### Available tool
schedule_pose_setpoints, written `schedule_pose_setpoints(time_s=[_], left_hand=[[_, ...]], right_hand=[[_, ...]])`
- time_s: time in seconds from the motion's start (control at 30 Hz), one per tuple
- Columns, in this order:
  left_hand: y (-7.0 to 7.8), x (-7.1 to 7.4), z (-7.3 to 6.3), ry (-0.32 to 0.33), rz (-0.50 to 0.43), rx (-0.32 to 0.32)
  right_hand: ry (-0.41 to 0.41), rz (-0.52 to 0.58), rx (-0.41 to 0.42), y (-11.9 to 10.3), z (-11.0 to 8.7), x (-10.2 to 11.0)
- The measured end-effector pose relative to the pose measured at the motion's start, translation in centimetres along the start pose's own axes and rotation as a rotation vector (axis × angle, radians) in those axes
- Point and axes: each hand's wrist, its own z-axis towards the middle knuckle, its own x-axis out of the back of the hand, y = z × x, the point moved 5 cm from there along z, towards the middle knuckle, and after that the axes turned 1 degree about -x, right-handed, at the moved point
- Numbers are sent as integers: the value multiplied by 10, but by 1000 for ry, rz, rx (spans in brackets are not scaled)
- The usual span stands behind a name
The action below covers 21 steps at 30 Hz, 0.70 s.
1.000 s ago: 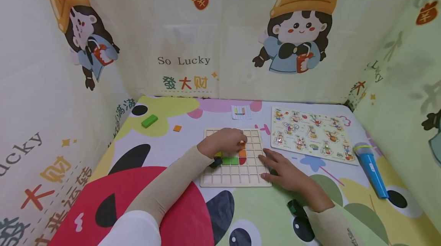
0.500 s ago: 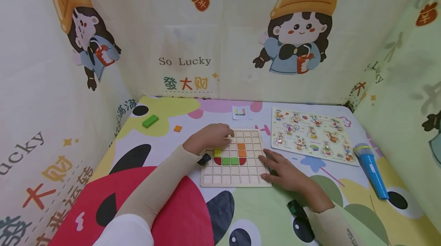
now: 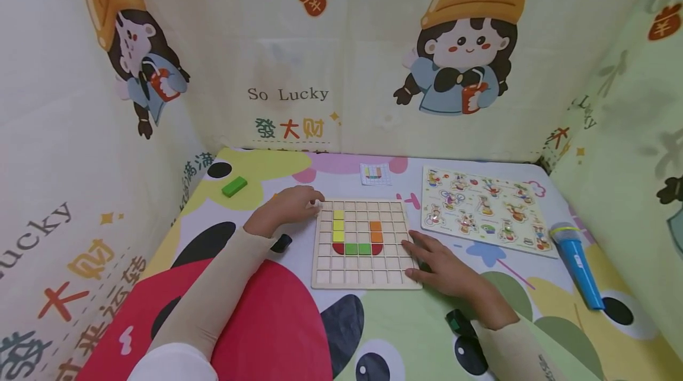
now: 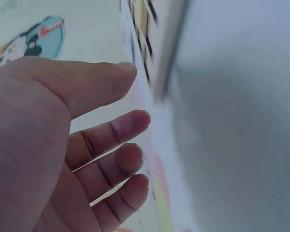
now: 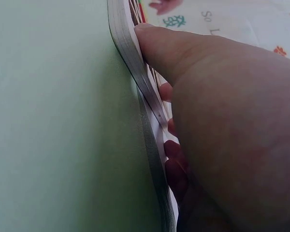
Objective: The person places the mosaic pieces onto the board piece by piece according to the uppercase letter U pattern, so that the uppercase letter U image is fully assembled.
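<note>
A wooden grid board (image 3: 349,279) lies flat on the table. In its cells a U shape shows: a yellow column (image 3: 338,227) on the left, an orange column (image 3: 376,231) on the right, green pieces (image 3: 357,249) along the bottom and a red curved piece (image 3: 338,248) at each lower corner. My left hand (image 3: 290,206) hovers by the board's upper left corner. Its fingers are loosely bent, and nothing is between them in the left wrist view. My right hand (image 3: 445,265) rests with spread fingers on the board's right edge; its thumb (image 5: 159,43) lies on the rim.
A small orange piece (image 3: 275,195) peeks out behind my left hand. Farther left lies a green block (image 3: 234,186). Behind the board is a pattern card (image 3: 376,174). A picture puzzle board (image 3: 485,209) and a blue toy microphone (image 3: 578,268) lie at the right.
My left hand has moved left off the grid board, uncovering the yellow column and the left red piece. It now mostly covers the small orange piece. My right hand stays put.
</note>
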Motion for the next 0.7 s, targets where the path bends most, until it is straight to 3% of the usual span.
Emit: schedule_pose_setpoints(time_s=[0.3,0.7], left_hand=[[-42,6,-22,2,-27,105],[-69,19,-31,27,-24,163]], right_hand=[[2,-7,-10,3,0,-1],[7,-4,10,2,0,-1]])
